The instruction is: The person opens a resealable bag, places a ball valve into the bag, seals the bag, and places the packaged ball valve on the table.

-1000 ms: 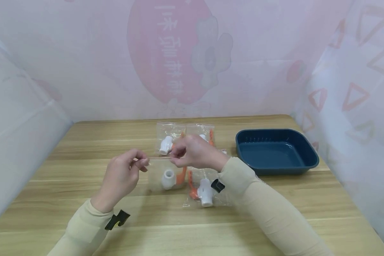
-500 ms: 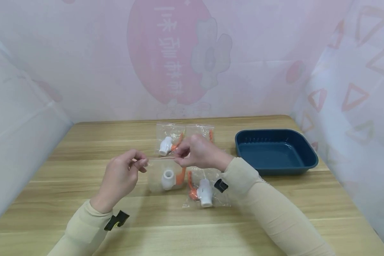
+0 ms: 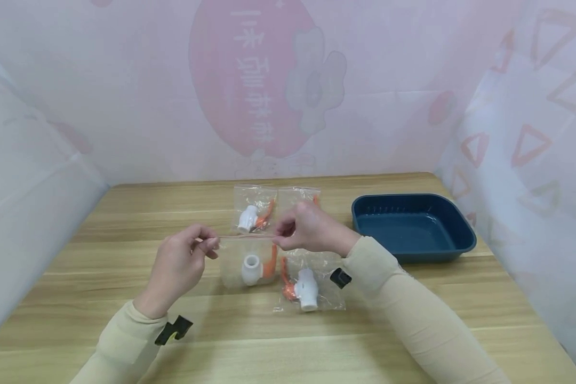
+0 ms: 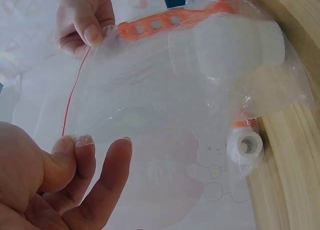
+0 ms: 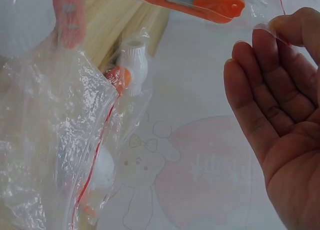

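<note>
A clear zip bag (image 3: 232, 261) hangs upright between the two hands, holding a white plastic ball valve (image 3: 252, 271) with an orange handle (image 3: 270, 262). My left hand (image 3: 180, 266) pinches the left end of its top edge between thumb and index finger. At the right end of that edge, my right hand (image 3: 312, 229) pinches with thumb and fingertip. A red line (image 4: 70, 102) runs along the zip between the hands in the left wrist view. The right wrist view shows the right hand's other fingers (image 5: 245, 92) loosely bent beside the bag corner.
Another bagged valve (image 3: 308, 290) lies just right of the held bag. Two more bags lie behind, one with a white valve (image 3: 247, 218), the other (image 3: 293, 196) partly covered by the right hand. A dark blue tray (image 3: 413, 234) stands at the right.
My right hand has slid to the right along the bag's top edge, so more of the zip shows between the hands. The left hand has stayed almost still.
</note>
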The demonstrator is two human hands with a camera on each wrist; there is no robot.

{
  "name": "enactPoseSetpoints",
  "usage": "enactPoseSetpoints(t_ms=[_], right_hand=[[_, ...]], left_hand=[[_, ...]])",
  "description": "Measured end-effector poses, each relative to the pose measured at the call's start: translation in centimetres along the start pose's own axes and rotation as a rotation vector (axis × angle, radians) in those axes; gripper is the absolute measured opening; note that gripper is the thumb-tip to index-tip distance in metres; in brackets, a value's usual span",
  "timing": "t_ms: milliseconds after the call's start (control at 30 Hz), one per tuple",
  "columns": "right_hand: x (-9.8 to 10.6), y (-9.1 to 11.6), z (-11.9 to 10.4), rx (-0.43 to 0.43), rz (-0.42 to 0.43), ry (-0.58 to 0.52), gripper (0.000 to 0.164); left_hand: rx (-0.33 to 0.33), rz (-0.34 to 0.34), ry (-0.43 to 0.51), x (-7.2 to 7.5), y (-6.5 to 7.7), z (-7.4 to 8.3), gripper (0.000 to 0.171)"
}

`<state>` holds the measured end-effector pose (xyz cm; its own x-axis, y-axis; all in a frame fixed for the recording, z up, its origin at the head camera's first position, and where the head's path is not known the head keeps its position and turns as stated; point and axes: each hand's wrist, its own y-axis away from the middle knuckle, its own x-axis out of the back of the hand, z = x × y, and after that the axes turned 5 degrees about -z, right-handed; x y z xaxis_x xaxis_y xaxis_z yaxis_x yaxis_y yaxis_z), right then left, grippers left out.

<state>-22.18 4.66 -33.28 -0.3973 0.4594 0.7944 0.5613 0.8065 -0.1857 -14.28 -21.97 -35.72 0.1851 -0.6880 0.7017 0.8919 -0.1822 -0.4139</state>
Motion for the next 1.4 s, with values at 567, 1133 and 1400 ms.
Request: enactPoseSetpoints(t_ms=[567,1133,1400], right_hand=[[0.7,1.2,-1.0,0.110,-0.109,0.270,0.025],[0.3,3.6,-3.1,0.175,-0.185,0.077,0.012],[-0.4,1.2,-1.4,0.005,-0.140,0.202,0.021]], left_hand=[[-0.039,-0.011,-0.015,0.2,0.3,0.2,0.019],[-0.067,-0.150,0.078,3.4,3.1,2.6,0.021],[0.057,-0.298,0.040,2.7,0.4,-0.1,0.008]])
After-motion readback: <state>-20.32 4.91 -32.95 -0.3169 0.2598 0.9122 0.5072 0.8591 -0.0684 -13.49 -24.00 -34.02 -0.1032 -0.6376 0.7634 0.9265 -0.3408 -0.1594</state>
